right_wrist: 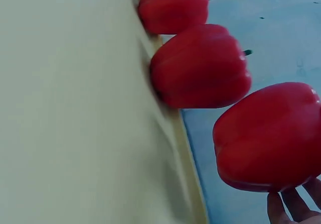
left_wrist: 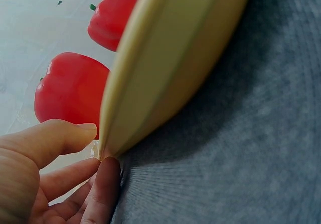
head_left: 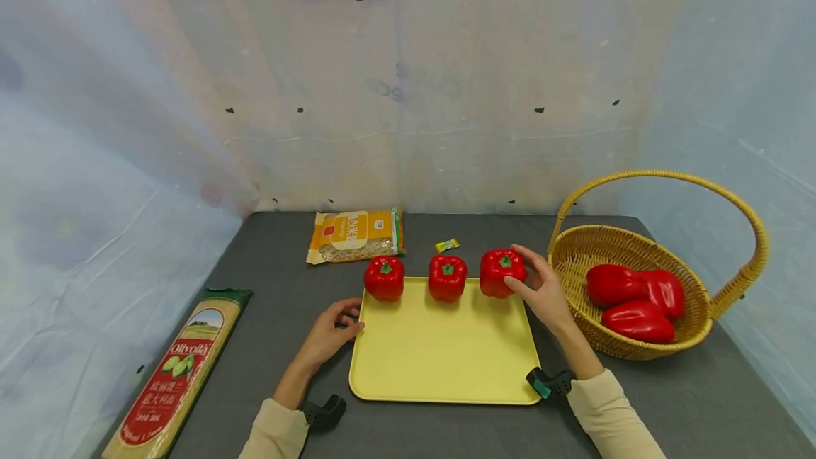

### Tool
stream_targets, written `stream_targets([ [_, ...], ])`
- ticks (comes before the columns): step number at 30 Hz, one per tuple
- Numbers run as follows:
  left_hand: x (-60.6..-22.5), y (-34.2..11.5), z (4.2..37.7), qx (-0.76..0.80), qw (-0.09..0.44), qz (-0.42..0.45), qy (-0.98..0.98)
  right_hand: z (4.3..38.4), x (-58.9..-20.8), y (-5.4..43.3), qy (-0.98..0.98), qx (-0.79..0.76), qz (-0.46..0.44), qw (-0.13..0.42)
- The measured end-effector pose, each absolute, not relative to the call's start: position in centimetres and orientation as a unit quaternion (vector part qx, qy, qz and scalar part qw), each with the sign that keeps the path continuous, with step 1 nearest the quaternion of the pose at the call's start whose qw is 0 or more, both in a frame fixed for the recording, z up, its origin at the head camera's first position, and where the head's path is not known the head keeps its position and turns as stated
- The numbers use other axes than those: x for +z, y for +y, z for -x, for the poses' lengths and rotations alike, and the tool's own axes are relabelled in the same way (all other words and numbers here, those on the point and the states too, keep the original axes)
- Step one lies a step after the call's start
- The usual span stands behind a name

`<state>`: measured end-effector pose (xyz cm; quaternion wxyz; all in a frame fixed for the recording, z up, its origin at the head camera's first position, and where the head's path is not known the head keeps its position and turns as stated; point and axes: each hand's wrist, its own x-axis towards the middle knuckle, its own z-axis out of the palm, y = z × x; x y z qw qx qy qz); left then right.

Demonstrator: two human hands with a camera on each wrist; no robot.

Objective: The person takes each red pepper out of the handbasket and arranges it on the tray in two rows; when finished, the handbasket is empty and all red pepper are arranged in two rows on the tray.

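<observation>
1. Red bell pepper (head_left: 502, 275), stem up, sits at one o'clock from the tray's middle, held just above the surface.
2. Right hand (head_left: 543, 292) pinches it between thumb and fingers from its three o'clock side.
3. Left hand (head_left: 333, 333) pinches the rim of the yellow tray (head_left: 444, 353) at nine o'clock, thumb above.
4. Two matching peppers stand upright along the far edge: the middle pepper (head_left: 447, 280) at twelve, the left pepper (head_left: 384, 280) between ten and eleven.
5. Wicker basket (head_left: 593, 250) lies toward three o'clock, with more red peppers (head_left: 637, 321) inside.
</observation>
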<state>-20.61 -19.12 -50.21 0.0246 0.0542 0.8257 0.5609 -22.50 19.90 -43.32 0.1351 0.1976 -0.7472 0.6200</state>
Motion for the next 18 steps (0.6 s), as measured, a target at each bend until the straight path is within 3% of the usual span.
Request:
stream_targets([
  [18, -50.2, -19.1, 20.6, 0.564, 0.027, -0.047, 0.824, 24.0, -46.3, 20.9, -0.771, 0.609, -0.154, 0.103],
])
